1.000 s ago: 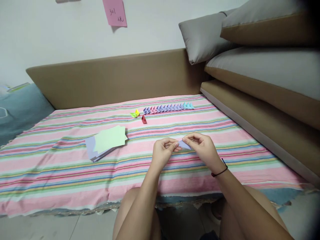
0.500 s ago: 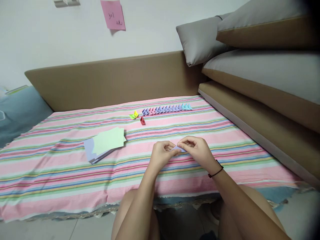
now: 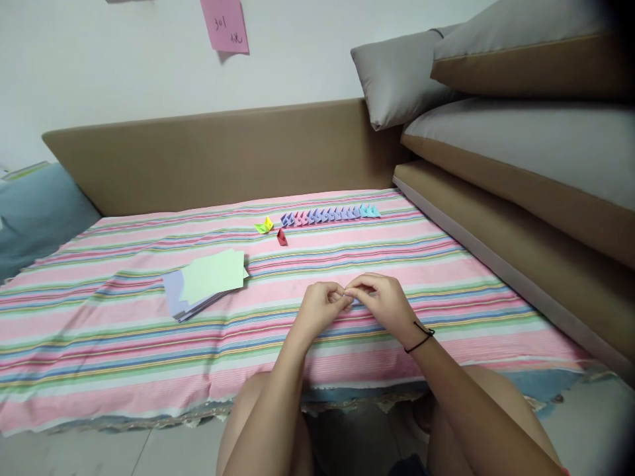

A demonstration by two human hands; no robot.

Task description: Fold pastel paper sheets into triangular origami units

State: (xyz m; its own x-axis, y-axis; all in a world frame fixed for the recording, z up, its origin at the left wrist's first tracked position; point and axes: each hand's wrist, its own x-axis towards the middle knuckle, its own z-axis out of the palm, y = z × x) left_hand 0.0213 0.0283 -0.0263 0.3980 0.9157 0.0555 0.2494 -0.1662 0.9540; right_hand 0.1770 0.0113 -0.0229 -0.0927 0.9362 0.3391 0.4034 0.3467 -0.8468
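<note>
A pink cotton-looking cloth with green, blue, yellow and white stripes (image 3: 149, 370) is bearing the papers. Taking the hands' meeting point as the clock's centre, a stack of flat paper, pale green on top (image 3: 213, 277) with lavender edges showing, is lying at nine o'clock. A small red folded-paper piece (image 3: 282, 238) is standing at ten, well apart from the hands. A yellow-and-green folded-paper piece (image 3: 264, 226) is sitting just beyond it, and a long row of pointed folded-paper pieces (image 3: 327, 216), violet, pink, lavender and light blue, is stretching from eleven to past twelve.

A smooth brown backrest (image 3: 213, 158) is rising behind them, and grey-and-brown cushions (image 3: 520, 129) are piling up between one and two. A blue-grey pillow (image 3: 40, 211) is lying between nine and ten.

At the centre, the left hand (image 3: 321, 304) and right hand (image 3: 384, 301) are both pinching a small lavender piece of paper (image 3: 354, 301) between thumbs and fingers, their tips nearly meeting. The fingers are covering most of it, so its shape is staying unclear; only a little pale, plain surface is showing.
</note>
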